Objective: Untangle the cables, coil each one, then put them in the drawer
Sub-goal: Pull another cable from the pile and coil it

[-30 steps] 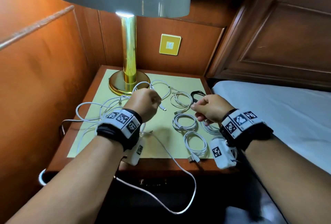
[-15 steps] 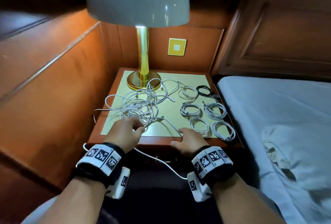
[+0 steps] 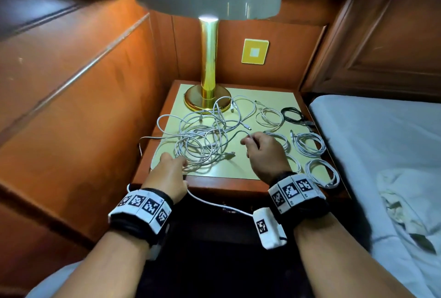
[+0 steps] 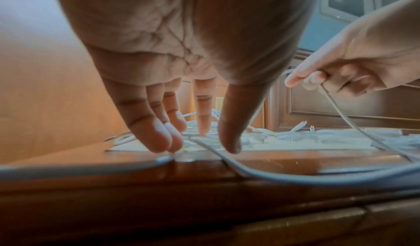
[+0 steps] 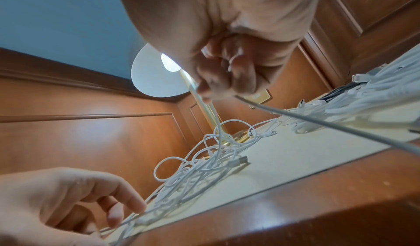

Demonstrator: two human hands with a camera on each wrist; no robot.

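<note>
A tangle of white cables lies on the nightstand's cream top, in front of the lamp base. My left hand rests at the tangle's near left edge. Its fingers point straight down and press on strands by the wooden rim. My right hand pinches one white cable that rises out of the tangle. That cable's other run sags over the front edge toward my right wrist. Several white coils and a black coil lie on the right side.
A brass lamp with a wide shade stands at the back of the nightstand. Wood panelling closes in the left side and the back. A bed with white sheets adjoins on the right. The drawer front below the top is in shadow.
Both hands came down from mid-air to the nightstand's front. My right hand then moved from the front edge up to the tangle and pinched a cable. My left hand stayed at the tangle's near edge.
</note>
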